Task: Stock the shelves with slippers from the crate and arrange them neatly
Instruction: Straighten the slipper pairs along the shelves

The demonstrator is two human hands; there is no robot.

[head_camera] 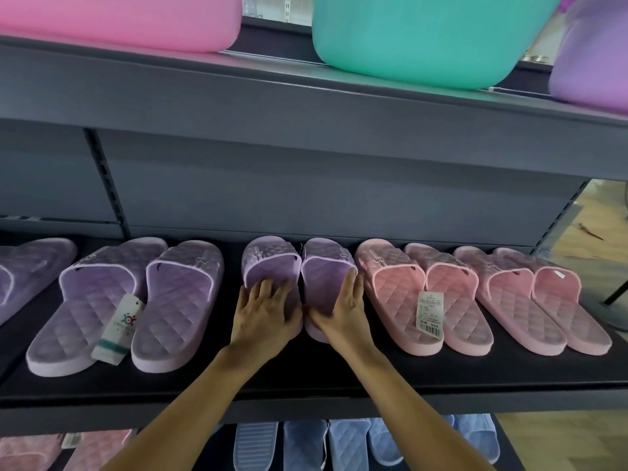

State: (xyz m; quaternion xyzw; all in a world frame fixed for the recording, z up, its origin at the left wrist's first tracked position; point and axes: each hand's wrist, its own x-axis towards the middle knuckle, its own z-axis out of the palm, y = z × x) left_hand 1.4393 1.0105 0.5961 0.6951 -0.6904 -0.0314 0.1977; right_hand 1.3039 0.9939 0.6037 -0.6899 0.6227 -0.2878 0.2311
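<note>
Arranging step in progress: both hands are squaring up the middle lilac pair [272, 263] on the dark shelf [306, 379]. Left hand [263, 314] is lying flat on the left slipper's footbed, fingers straight and spread, pressing down and gripping nothing. Right hand [343, 307] is resting likewise on the right slipper, fingers stretching along its right side to the strap edge, thumb reaching toward the seam between the two; no curl round it is showing. The two slippers are sitting touching, toes far, heels near and hidden under the palms. Larger purple pair [102, 300] is lying to the left, pink pair [397, 294] just right. Crate is not showing. Next move, likely: nudging the heels into line with the neighbours, then letting go.
</note>
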